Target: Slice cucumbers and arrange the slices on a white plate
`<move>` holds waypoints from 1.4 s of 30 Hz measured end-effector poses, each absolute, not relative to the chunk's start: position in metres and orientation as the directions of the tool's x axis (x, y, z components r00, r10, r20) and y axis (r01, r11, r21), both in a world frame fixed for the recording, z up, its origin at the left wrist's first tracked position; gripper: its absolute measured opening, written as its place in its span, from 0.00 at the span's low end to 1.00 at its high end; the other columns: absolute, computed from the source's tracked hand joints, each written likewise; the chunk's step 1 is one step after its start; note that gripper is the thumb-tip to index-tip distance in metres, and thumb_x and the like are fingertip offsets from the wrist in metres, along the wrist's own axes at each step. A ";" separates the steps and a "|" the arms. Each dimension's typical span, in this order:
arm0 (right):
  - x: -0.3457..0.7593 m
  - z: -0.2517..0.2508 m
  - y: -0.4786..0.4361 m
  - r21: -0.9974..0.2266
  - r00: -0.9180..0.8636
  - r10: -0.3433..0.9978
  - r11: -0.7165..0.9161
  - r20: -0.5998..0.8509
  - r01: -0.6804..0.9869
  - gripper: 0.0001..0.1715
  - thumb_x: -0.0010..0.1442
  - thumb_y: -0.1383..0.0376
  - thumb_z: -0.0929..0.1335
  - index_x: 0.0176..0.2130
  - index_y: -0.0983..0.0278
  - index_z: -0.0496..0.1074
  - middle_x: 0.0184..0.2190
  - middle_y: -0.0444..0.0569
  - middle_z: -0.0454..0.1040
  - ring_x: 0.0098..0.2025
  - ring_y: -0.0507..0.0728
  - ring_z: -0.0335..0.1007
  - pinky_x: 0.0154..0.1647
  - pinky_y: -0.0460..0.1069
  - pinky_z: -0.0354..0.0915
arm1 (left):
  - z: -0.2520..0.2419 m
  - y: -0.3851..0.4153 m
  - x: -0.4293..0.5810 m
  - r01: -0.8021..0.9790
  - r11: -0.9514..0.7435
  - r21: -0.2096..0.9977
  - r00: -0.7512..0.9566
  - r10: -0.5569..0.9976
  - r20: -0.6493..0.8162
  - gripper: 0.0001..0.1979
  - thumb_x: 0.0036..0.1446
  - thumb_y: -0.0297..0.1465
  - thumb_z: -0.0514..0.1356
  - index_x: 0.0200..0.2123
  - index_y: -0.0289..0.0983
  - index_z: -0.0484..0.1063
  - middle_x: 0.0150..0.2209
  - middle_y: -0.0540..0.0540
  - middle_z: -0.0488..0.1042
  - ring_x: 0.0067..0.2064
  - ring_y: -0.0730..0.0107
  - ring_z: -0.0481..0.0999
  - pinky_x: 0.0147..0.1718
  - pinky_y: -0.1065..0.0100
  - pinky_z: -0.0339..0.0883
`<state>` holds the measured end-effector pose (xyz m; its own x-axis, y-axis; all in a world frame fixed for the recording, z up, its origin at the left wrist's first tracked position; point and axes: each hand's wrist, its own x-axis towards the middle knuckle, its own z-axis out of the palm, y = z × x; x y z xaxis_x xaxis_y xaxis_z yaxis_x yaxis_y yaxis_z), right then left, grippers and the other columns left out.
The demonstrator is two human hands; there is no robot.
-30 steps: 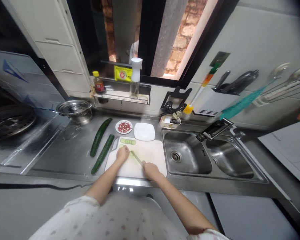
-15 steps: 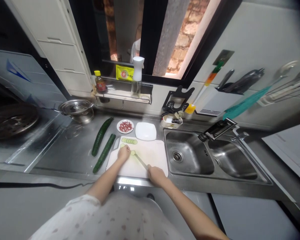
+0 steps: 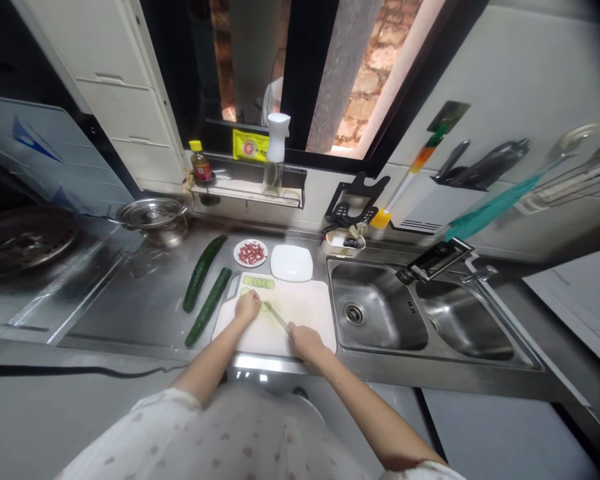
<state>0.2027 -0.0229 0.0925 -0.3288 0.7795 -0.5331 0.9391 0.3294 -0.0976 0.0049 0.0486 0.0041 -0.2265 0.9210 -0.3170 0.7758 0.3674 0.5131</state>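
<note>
On the white cutting board point(image 3: 305, 303), my right hand point(image 3: 305, 341) grips a knife point(image 3: 279, 318) by its handle. The blade points up and left, its tip at a round cucumber slice point(image 3: 266, 306). Just left of that slice is my left hand point(image 3: 247, 307), its fingers curled together; whatever they may hold is too small to make out. A row of overlapping cucumber slices point(image 3: 259, 283) lies along the board's upper left edge, and another slice point(image 3: 245, 291) shows partly behind my left hand. Two whole cucumbers point(image 3: 205, 273) point(image 3: 209, 308) lie on the counter left of the board.
Behind the board stand a small plate point(image 3: 237, 253) of chopped reddish pieces and a white square dish point(image 3: 291, 263). To the right is a double steel sink point(image 3: 380, 313) with a faucet point(image 3: 437, 260). A steel pot point(image 3: 163, 227) sits at the back left, below a shelf point(image 3: 245, 191) with bottles.
My right hand has shifted slightly left and up with the knife, bringing the blade tip farther onto the slice. My left hand stays nearly in place.
</note>
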 end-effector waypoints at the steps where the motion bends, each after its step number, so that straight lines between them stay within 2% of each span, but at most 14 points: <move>1: 0.201 0.094 -0.022 -0.094 -0.329 0.779 0.332 -0.534 0.939 0.19 0.63 0.71 0.55 0.51 0.67 0.63 0.40 0.60 0.75 0.44 0.61 0.73 0.39 0.52 0.65 | 0.004 0.049 0.005 0.777 0.366 0.512 -0.226 0.921 -0.316 0.06 0.53 0.31 0.59 0.35 0.40 0.72 0.35 0.45 0.77 0.41 0.64 0.75 0.36 0.70 0.61; 18: 0.191 0.116 -0.008 -0.029 -0.348 0.777 0.393 -0.525 0.919 0.20 0.64 0.72 0.55 0.50 0.67 0.67 0.41 0.62 0.76 0.45 0.62 0.74 0.41 0.55 0.67 | 0.006 0.047 0.007 0.788 0.358 0.500 -0.228 0.925 -0.304 0.05 0.53 0.32 0.60 0.35 0.40 0.72 0.35 0.45 0.77 0.40 0.64 0.75 0.37 0.70 0.61; 26: 0.202 0.113 -0.018 -0.068 -0.338 0.767 0.361 -0.545 0.930 0.20 0.63 0.72 0.55 0.51 0.67 0.66 0.41 0.61 0.76 0.45 0.62 0.74 0.39 0.53 0.67 | 0.005 0.039 0.007 0.785 0.313 0.534 -0.204 0.946 -0.253 0.07 0.55 0.30 0.58 0.39 0.40 0.72 0.36 0.46 0.76 0.41 0.65 0.74 0.37 0.70 0.61; 33: 0.216 0.103 -0.036 -0.092 -0.309 0.785 0.310 -0.536 0.946 0.19 0.61 0.71 0.57 0.50 0.67 0.65 0.40 0.60 0.76 0.43 0.62 0.74 0.36 0.51 0.64 | 0.004 0.020 0.015 0.844 0.134 0.520 -0.081 0.989 -0.124 0.14 0.58 0.32 0.55 0.48 0.39 0.70 0.43 0.42 0.72 0.46 0.63 0.71 0.45 0.68 0.61; 37: 0.222 0.099 -0.044 -0.145 -0.295 0.790 0.258 -0.537 0.955 0.17 0.64 0.67 0.56 0.49 0.66 0.65 0.40 0.59 0.76 0.42 0.61 0.73 0.35 0.50 0.60 | 0.005 0.017 0.018 0.868 0.090 0.488 -0.045 0.994 -0.103 0.13 0.59 0.32 0.54 0.46 0.39 0.71 0.43 0.42 0.70 0.47 0.63 0.70 0.46 0.67 0.60; 42: 0.231 0.093 -0.049 -0.209 -0.260 0.814 0.174 -0.519 0.962 0.16 0.66 0.63 0.55 0.47 0.63 0.65 0.40 0.55 0.76 0.40 0.58 0.72 0.34 0.48 0.56 | 0.004 0.027 0.019 0.850 0.162 0.501 -0.102 0.984 -0.144 0.10 0.57 0.31 0.56 0.41 0.39 0.72 0.41 0.44 0.70 0.44 0.65 0.70 0.43 0.68 0.61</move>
<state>0.2308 -0.0491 0.0933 -0.2603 0.8140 -0.5193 0.9622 0.1743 -0.2092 0.0190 0.0275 0.0042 -0.1021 0.9843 -0.1440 0.8500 0.1615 0.5015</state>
